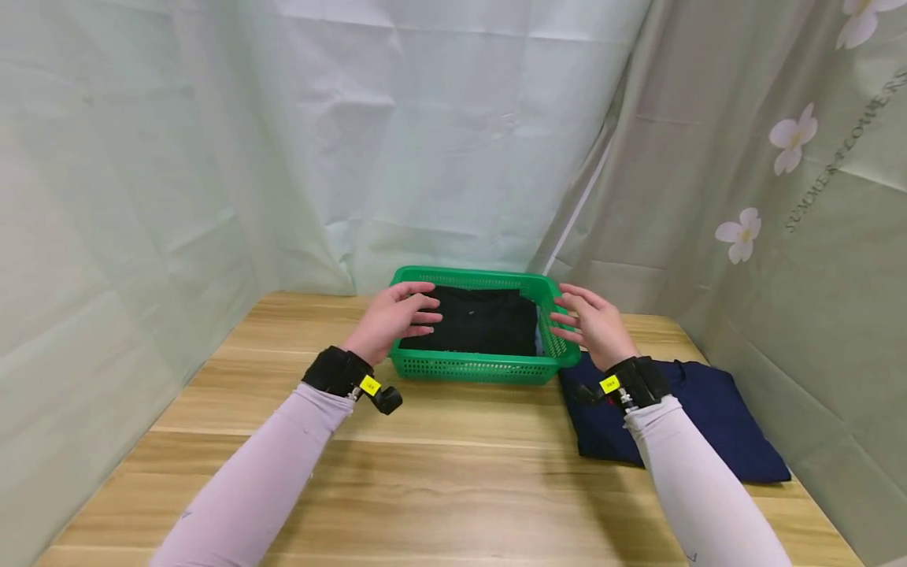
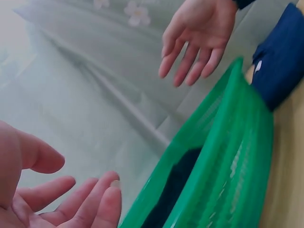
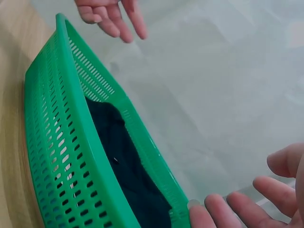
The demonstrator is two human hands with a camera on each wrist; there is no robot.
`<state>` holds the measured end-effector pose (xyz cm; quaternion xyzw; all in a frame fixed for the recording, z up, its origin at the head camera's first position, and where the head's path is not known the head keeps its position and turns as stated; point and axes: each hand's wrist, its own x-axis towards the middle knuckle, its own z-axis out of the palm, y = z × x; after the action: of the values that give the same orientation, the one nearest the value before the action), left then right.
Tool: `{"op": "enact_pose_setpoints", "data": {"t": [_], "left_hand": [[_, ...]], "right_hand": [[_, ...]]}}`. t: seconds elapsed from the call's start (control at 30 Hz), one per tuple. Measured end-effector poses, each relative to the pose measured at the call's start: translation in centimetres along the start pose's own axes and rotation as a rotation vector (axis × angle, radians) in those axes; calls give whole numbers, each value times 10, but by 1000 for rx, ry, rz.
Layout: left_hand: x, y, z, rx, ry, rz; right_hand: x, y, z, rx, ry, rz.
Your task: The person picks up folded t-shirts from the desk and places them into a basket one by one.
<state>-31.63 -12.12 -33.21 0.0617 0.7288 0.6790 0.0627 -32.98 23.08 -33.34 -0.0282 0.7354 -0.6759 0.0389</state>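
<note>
A green plastic basket (image 1: 475, 368) with perforated walls stands toward the back of the table. Inside it lies a folded black garment (image 1: 489, 319), with a bit of lighter blue cloth (image 1: 539, 335) showing at its right edge. My left hand (image 1: 397, 316) hovers over the basket's left end, fingers spread and relaxed, holding nothing. Above the right end is my right hand (image 1: 594, 321), likewise with loose, spread fingers and nothing in them. In the right wrist view its fingertips (image 3: 202, 217) come right up to the basket rim. The two palms face each other across the basket.
A folded navy garment (image 1: 716, 417) lies on the right side of the wooden table (image 1: 439, 488), partly beneath my right forearm in the head view. Pale curtains (image 1: 453, 142) hang behind and at both sides. Each wrist wears a black camera band (image 1: 338, 370).
</note>
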Motion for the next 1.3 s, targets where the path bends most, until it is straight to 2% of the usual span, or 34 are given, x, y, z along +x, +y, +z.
{"op": "enact_pose_setpoints", "data": {"t": [0.2, 0.37, 0.57, 0.7, 0.83, 1.07, 1.2, 1.3], "left_hand": [[-14, -3, 26, -16, -75, 2], [-25, -12, 52, 14, -138, 14], [-34, -24, 83, 54, -291, 42], [-38, -36, 102, 84, -357, 48], [-40, -47, 122, 125, -371, 42], [-43, -61, 153, 109, -378, 7], [-41, -73, 172, 77, -359, -36], [-38, -82, 186, 61, -322, -72]], "right_hand": [[-18, 2, -19, 27, 3, -14], [-32, 10, -43, 12, 37, -10], [-47, 28, -78, -41, 114, -14], [-55, 41, -106, -2, 172, -23], [-63, 51, -129, 36, 219, -7], [-73, 73, -160, -32, 307, 23], [-79, 85, -174, -204, 398, 46], [-86, 93, -185, -386, 459, 76]]}}
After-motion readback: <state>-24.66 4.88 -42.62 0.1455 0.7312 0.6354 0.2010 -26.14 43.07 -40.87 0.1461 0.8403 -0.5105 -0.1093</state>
